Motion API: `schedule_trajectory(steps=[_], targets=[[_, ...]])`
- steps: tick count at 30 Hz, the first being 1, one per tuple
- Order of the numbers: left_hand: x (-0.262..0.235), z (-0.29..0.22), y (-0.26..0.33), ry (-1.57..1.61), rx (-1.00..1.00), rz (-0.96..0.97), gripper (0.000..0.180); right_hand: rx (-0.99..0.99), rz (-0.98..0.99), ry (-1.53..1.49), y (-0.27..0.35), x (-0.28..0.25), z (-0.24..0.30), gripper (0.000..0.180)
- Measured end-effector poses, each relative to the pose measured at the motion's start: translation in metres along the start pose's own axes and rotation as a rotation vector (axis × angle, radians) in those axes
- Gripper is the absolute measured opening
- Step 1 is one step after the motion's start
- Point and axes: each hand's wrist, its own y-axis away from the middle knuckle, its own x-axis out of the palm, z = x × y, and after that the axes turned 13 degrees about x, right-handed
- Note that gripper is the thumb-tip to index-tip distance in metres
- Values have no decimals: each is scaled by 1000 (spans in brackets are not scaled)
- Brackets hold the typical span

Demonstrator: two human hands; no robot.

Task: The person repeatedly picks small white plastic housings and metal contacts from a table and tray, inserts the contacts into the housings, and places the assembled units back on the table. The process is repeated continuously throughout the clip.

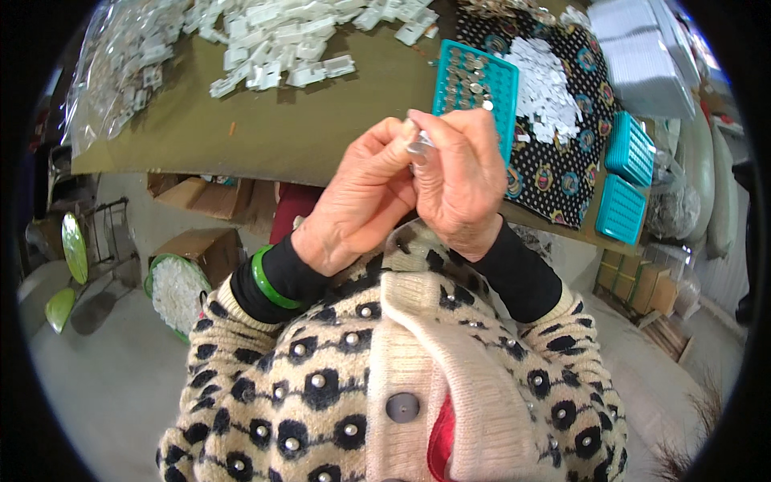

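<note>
My left hand and my right hand meet above the table's near edge, thumbs and fingers pinched together. Between the fingertips shows a small, shiny silvery piece, partly covered by the fingers. Both hands grip it; its exact kind is too small to make out. Just beyond my right hand lies a teal tray with several small round metal pieces in its pockets. To the right of the tray, a heap of small flat white pieces rests on a black patterned cloth.
White plastic parts lie piled at the table's back, beside a clear bag of similar parts. Teal trays are stacked at the right edge, below white stacked sheets. A green-rimmed tub stands on the floor at left.
</note>
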Motion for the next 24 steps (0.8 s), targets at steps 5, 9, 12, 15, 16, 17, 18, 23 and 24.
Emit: schedule_trajectory(steps=[5, 9, 12, 15, 16, 17, 18, 23, 24], targets=[[2, -6, -5, -137, 39, 44, 14, 40, 165, 5, 4, -22, 3, 42], [3, -16, -7, -167, 93, 139, 18, 127, 64, 172, 1, -75, -21, 27], [1, -19, -12, -190, 154, 196, 20, 241, 98, 330, 1, -94, -51, 16], [0, -19, -12, -230, 180, 193, 20, 204, 176, 432, 8, -92, -69, 15], [-1, -19, -11, -236, 188, 193, 19, 175, 196, 463, 10, -91, -73, 14], [-2, -19, -11, -234, 193, 200, 19, 171, 202, 454, 11, -91, -77, 13], [-3, -20, -12, -227, 198, 211, 19, 168, 209, 446, 12, -91, -79, 13], [-9, -25, -13, -208, 231, 209, 23, 172, 184, 393, 9, -93, -79, 12], [-10, -24, -12, -227, 216, 195, 24, 198, 154, 335, 8, -93, -75, 11]])
